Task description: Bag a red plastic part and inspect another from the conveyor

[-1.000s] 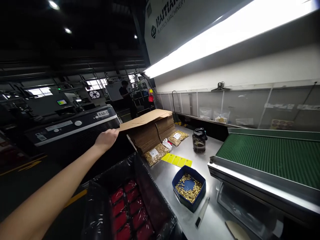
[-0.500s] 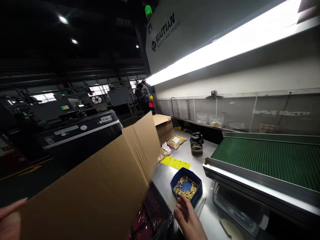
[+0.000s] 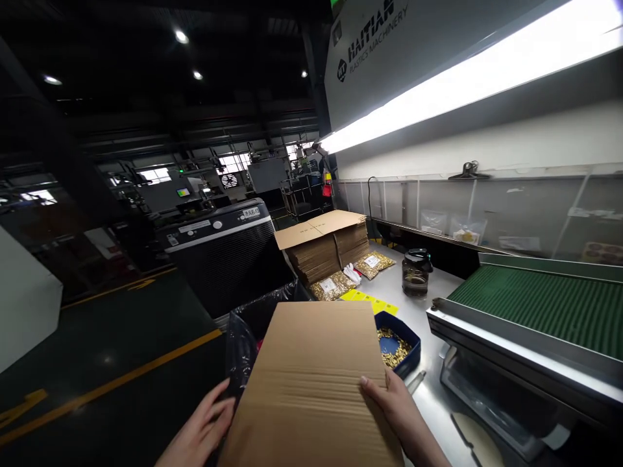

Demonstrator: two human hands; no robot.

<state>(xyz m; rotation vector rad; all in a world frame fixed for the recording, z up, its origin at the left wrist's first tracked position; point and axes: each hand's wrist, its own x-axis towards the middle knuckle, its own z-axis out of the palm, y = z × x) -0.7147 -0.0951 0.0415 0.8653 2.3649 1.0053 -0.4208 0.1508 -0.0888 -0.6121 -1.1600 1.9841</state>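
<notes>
A flat brown cardboard sheet (image 3: 311, 350) with crease lines across it lies in front of me over a bin lined with a black plastic bag (image 3: 241, 344). My right hand (image 3: 392, 399) grips its right edge, thumb on top and fingers underneath. At the left edge is my left hand (image 3: 204, 425), its fingers apart and slightly curled; whether they touch the cardboard I cannot tell. Just beyond the right hand stands a blue tray (image 3: 413, 353) of small brass-coloured parts, partly covered by the sheet. Most of the bin's inside is hidden, with a bit of red showing.
Behind the bin rises a stack of flat cardboard (image 3: 316, 256). Bags of brass parts (image 3: 374, 263), yellow labels (image 3: 370, 301) and a dark jar (image 3: 415, 275) sit on the metal table. A green conveyor (image 3: 545, 311) runs at right; a black cooler (image 3: 224, 259) stands left.
The cardboard sheet has swung down from upright at the left to nearly flat before me. My right hand has taken its right edge. The view has turned left.
</notes>
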